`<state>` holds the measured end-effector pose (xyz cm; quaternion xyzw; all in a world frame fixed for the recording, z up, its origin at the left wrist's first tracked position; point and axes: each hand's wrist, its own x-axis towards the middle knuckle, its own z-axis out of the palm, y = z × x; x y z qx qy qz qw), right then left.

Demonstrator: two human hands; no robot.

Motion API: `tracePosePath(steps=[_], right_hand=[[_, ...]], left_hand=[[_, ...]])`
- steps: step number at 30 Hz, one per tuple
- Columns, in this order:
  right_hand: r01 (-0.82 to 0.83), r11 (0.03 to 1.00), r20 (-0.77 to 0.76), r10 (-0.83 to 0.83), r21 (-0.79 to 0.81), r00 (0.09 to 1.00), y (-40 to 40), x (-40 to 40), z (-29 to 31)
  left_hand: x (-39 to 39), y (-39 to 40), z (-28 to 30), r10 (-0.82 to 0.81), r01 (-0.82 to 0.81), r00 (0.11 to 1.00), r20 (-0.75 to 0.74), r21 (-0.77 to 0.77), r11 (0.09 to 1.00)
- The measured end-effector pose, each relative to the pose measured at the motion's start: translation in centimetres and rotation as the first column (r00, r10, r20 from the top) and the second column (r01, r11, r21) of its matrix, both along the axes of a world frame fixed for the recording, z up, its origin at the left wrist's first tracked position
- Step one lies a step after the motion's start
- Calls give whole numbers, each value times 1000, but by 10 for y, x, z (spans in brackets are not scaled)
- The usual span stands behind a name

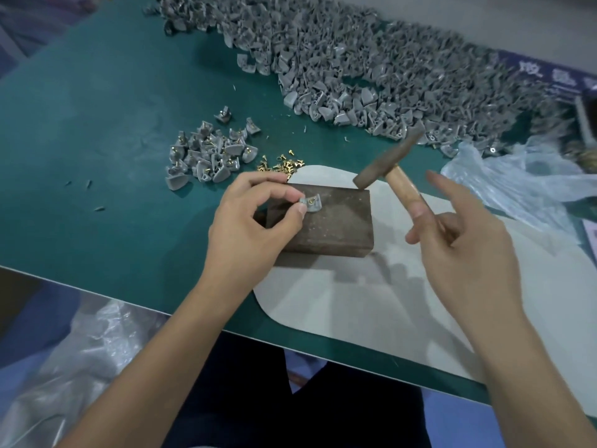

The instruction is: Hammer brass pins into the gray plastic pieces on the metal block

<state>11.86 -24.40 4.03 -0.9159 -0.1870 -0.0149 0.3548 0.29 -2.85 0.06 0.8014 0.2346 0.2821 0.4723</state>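
at the lower edge of the frame we see two bare forearms reaching up over the near edge of the dark green table top (97, 156). a crumpled clear plastic bag (80, 357) lies below the table edge at lower left. a pale grey rounded mat (355, 302) lies on the table at centre right.

on the mat's upper left part rests the dark rectangular metal block (326, 224). the left hand (252, 221), at frame centre, pinches a small curved gray plastic piece (310, 202) between thumb and forefinger, holding it on the block's top face near its upper left corner; the remaining fingers are curled. a short brass pin (312, 199) stands in the piece.

the right hand (465, 240), right of the block, grips the wooden handle of a small hammer (387, 160) with thumb and curled lower fingers; the forefinger points straight up, off the handle. the dark hammer head hangs above the block's upper right corner, motion-blurred.

beyond the left hand lies a scatter of loose brass pins (281, 164), and left of it a small heap of gray pieces with pins fitted (210, 156). a crumpled translucent plastic sheet (517, 179) lies at right. across the top of the frame spreads a large heap of bare gray plastic pieces (355, 66).
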Motion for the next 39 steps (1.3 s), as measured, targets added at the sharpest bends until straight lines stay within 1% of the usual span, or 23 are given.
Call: tracePosePath(steps=[2,5,10,13,14,15,16,17,18,19,20,21,22,24,26,27,29,31,33,35,37,39], right_hand=[[64,998,-35,-64,-3,997,-8,8,-4],[126,990,-38,-129,-66,991,-18,19,-7],[167,957,-59,-186,-239,981,-27,34,-2],[178,869,76,-162,-462,984,-26,33,-6],[181,844,120,-140,-504,983,-25,32,-8],[185,839,156,-121,-512,980,-23,30,-10],[182,863,183,-105,-472,977,-20,28,-12],[162,915,201,-91,-368,975,-18,25,-14],[124,967,205,-78,-222,976,-14,22,-16],[76,995,193,-62,-67,979,-10,18,-18],[35,998,164,-45,60,985,-5,13,-19],[14,990,133,-33,143,991,0,9,-19],[5,983,113,-26,183,993,4,5,-20],[12,988,149,-36,156,988,10,-1,-25],[20,996,253,-40,82,967,14,-6,-27],[-2,997,291,-20,75,957,18,-7,-27],[-97,991,309,62,97,949,28,-7,-22],[-176,980,308,141,88,941,41,-8,-17],[-201,978,318,173,59,932,55,-9,-13],[-240,969,310,213,54,927,68,-10,-10],[-317,944,251,286,90,925,82,-12,-7],[-378,921,184,357,94,916,98,-13,-3]], left_hand=[[0,0,0,-5,5,1000,6,-1,1000],[0,0,1,-14,14,1000,4,7,1000],[4,1,5,-61,61,998,-26,19,998],[11,-3,7,-96,96,994,-42,-2,995],[14,-6,7,-108,107,993,-42,-12,994],[17,-9,7,-119,118,992,-40,-19,993],[20,-13,7,-129,128,991,-39,-22,991],[23,-16,7,-142,141,989,-40,-21,990],[26,-20,7,-156,156,987,-43,-17,988],[29,-24,7,-172,172,984,-45,-11,985],[32,-28,7,-187,187,981,-46,-6,982],[34,-31,7,-200,200,979,-47,-3,980],[36,-33,7,-209,209,977,-48,-1,978],[37,-34,7,-220,220,974,-48,8,975],[35,-31,8,-231,231,972,-36,-1,973],[33,-28,8,-232,232,973,-23,-11,973],[28,-18,10,-205,205,979,-1,-8,979],[23,-5,10,-128,128,992,8,32,991],[17,15,10,-21,20,1000,8,98,995],[10,38,9,94,-91,996,-6,182,979],[2,60,4,191,-179,981,-22,264,948],[-5,77,-1,265,-234,963,-55,319,918]])
